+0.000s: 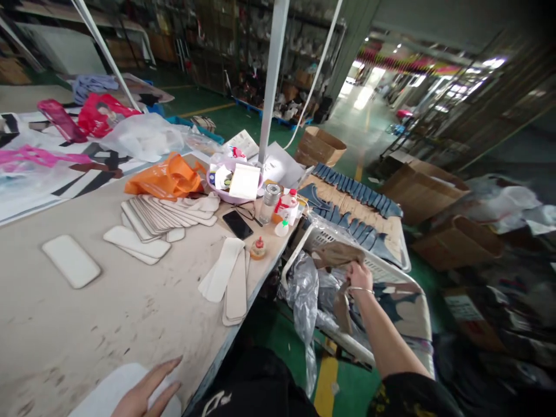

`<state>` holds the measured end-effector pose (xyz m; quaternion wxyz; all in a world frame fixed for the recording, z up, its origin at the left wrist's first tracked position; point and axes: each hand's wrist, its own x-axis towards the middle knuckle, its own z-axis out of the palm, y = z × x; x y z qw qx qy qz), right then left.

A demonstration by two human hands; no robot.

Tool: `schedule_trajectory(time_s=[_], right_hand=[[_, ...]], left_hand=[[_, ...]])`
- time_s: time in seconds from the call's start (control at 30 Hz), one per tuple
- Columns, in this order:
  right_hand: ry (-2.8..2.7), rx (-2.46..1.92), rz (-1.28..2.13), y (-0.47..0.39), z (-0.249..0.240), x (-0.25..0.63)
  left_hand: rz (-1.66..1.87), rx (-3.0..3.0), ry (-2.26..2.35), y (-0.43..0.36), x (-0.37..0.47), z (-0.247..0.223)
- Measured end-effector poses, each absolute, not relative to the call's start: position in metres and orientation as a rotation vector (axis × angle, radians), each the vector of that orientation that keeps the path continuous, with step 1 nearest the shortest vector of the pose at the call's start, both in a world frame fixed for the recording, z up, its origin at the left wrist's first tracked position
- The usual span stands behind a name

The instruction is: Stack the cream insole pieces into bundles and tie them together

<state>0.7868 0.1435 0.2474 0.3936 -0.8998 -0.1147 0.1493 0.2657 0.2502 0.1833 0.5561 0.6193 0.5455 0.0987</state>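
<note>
My right hand, with a bracelet at the wrist, is closed on a brown fabric piece over the white plastic basket. Crinkled grey plastic lines the basket and hangs over its near side. My left hand rests at the bottom edge of the view on a white sheet piece, fingers apart. On the table lie a single pale rounded pad, a fanned stack of pads and several pale strips.
A phone, a glass jar, small bottles and an orange bag sit toward the table's far side. Blue pieces line a board beyond the basket. Cardboard boxes stand at right; a metal post rises behind the table.
</note>
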Motion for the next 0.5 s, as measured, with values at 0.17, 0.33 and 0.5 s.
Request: schedule_trajectory(time_s=[0.17, 0.33, 0.5], right_hand=[[-0.596, -1.968, 0.435, 0.161, 0.321, 0.717], [-1.883, -1.395, 0.729, 0.168, 0.321, 0.581], [-2.114, -0.971, 1.108, 0.163, 0.311, 0.561]], left_hand=[[0.221, 1.09, 1.013, 0.263, 0.345, 0.232], [0.16, 0.544, 0.732, 0.252, 0.401, 0.265], [0.46, 0.395, 0.868, 0.247, 0.389, 0.286]])
